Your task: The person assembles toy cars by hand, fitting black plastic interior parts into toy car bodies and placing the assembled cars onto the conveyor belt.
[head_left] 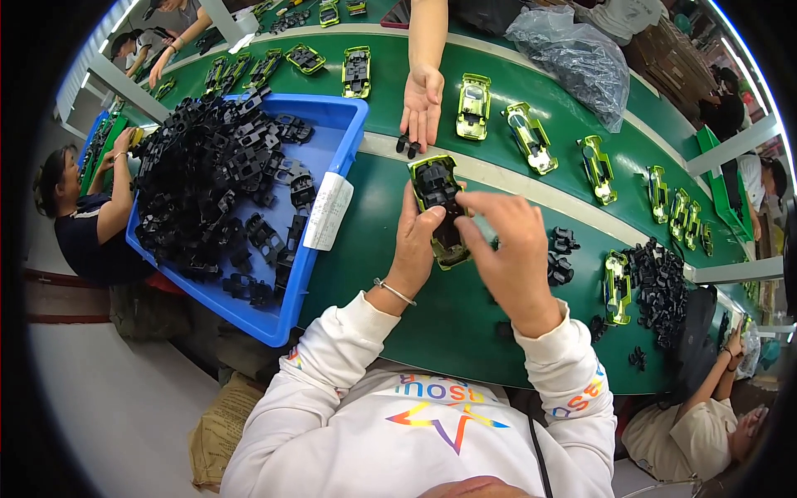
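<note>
My left hand [413, 241] is closed round a lime-green toy car body [449, 253], its thumb across the open underside. A black plastic interior piece [435, 180] sits inside the upper end of this body. Over the body's right side, my right hand [516, 257] has its fingers bent and its thumb and fingertips against the body. Whether a small part lies between those fingertips is hidden. Just beyond the car body, a co-worker's open hand [422, 104] reaches in palm up, with small black pieces [407, 147] by its fingertips.
A blue bin [336, 124] heaped with black plastic parts [212, 174] stands at left. Several green car bodies [473, 108] line the green bench [378, 286]. Loose black parts [658, 286] are piled at right. A clear plastic bag [573, 62] lies at the back.
</note>
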### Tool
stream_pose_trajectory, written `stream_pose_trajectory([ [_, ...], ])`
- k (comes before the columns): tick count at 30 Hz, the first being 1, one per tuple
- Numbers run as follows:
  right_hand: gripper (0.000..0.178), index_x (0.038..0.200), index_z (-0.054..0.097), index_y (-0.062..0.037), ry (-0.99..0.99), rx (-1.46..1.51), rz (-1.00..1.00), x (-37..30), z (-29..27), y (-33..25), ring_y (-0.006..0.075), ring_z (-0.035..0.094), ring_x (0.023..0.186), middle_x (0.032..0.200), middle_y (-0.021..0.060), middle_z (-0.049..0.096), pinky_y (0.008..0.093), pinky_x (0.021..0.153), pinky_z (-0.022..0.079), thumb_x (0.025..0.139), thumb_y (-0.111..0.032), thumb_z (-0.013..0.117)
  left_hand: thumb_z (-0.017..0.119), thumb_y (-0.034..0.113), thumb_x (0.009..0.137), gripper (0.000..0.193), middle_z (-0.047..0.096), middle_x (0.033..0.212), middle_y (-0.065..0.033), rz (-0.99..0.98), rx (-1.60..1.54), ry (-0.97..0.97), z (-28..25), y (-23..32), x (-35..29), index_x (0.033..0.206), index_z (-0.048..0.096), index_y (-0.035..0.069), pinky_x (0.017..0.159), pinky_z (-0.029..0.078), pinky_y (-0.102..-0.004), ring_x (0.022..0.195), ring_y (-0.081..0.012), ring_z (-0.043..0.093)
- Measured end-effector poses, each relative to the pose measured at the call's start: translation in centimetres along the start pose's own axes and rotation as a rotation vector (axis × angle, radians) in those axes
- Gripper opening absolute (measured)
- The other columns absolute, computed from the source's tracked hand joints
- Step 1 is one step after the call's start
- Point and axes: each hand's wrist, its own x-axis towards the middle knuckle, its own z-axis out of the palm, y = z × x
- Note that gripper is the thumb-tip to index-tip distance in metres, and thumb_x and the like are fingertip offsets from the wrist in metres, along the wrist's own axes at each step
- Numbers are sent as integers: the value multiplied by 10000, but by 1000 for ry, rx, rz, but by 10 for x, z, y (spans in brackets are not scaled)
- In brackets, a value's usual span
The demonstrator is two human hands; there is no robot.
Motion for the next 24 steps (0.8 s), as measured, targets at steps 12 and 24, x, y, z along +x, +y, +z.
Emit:
stream_pose_trajectory([
  [12,358,1177,676,-37,-266,1109,853,43,13,19,88,604,859,1011,35,685,252,689,480,901,-260,720,483,219,888,648,573,1205,-137,-81,74,-103,12,14,-9,1492,305,65,854,547,-335,976,-212,641],
  [24,381,1197,648,-43,-336,1154,890,44,22,31,122,584,923,1011,31,662,288,773,464,884,-244,730,455,305,952,562,609,1124,-136,-162,-35,-93,8,8,-7,1452,347,72,759,566,-357,876,-226,660],
])
